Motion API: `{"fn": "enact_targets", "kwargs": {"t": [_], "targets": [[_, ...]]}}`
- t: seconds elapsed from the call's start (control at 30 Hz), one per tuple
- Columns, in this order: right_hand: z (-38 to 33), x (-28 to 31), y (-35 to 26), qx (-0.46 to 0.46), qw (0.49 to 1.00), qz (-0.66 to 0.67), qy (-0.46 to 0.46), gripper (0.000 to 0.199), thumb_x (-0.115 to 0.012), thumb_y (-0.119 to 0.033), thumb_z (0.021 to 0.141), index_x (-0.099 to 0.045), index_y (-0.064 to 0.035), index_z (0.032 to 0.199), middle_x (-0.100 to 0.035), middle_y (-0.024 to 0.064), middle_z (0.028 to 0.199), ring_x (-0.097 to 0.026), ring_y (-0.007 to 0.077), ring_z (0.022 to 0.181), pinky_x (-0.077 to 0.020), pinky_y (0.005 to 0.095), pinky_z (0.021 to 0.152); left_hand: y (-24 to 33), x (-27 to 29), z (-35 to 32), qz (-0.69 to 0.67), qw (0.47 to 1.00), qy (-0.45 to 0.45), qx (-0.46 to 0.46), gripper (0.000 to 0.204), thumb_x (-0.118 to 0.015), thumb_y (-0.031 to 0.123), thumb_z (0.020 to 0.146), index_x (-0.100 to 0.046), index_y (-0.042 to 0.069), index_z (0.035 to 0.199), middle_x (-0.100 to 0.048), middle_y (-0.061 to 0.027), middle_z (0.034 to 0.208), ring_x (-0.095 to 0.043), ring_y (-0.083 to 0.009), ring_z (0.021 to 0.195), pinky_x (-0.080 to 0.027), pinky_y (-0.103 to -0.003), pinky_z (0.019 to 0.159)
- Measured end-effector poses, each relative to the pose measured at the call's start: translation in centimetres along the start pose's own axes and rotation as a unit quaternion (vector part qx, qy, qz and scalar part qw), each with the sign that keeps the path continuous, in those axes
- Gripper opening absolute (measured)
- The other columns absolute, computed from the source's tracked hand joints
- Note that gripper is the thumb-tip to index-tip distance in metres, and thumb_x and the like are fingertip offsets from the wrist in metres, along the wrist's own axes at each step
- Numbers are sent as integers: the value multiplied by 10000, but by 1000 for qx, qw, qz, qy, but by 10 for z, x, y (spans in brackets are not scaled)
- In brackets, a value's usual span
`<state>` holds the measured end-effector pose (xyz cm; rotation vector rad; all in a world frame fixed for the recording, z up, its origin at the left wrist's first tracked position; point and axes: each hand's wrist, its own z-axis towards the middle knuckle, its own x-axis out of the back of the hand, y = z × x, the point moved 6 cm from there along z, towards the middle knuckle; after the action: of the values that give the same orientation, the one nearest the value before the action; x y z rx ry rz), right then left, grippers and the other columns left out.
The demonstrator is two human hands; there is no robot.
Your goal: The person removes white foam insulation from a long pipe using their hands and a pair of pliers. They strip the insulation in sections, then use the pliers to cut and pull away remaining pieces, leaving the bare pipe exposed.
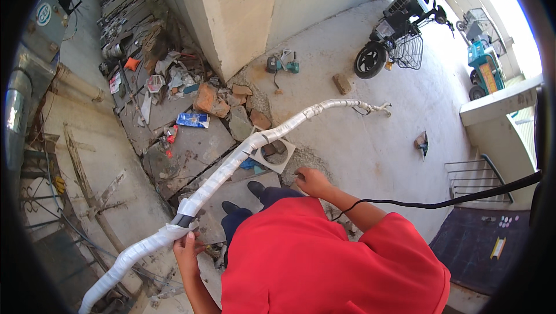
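Observation:
A long bundle of pipe wrapped in white tape (223, 174) runs from the lower left up to the right. Its far end narrows to bare tips above the concrete floor. Near my left hand (186, 253) the wrapping gapes, and dark insulation (184, 219) shows through. My left fingers pinch the loose white wrapping at the pipe's underside. My right hand (313, 182) is closed in front of my body, apart from the pipe. Something small may be at its fingertips, too small to name. Beyond it lies a square white plate with a round hole (275, 153), partly under the pipe.
Broken bricks (210, 100) and litter cover the ground left of the wall corner (223, 53). Green power tools (284, 64) and a loose brick (341, 84) lie on the concrete. A black electric bike (394, 39) stands at the far right. A black cable (440, 203) crosses on my right.

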<state>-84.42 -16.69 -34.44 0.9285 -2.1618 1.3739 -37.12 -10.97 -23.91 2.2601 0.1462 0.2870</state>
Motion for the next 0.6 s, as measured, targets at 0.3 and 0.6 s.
{"fn": "enact_targets", "kwargs": {"t": [0.3, 0.6], "targets": [[-64, -33, 142, -185, 982, -10, 26, 364, -685, -321, 888, -739, -16, 1079, -751, 225, 967, -713, 422, 938, -568, 490, 850, 5, -17, 17, -34, 997, -42, 61, 398, -649, 328, 1022, -581, 75, 1321, -702, -62, 1016, -657, -118, 763, -575, -283, 625], [-135, 38, 125, -266, 825, 377, 327, 401, -561, -326, 1068, -709, 44, 1024, -714, 95, 788, -666, 146, 647, -516, 310, 587, 4, -23, 14, -25, 995, -42, 87, 409, -618, 328, 1037, -523, 84, 1352, -689, -77, 1020, -646, -148, 763, -572, -318, 656]]}}
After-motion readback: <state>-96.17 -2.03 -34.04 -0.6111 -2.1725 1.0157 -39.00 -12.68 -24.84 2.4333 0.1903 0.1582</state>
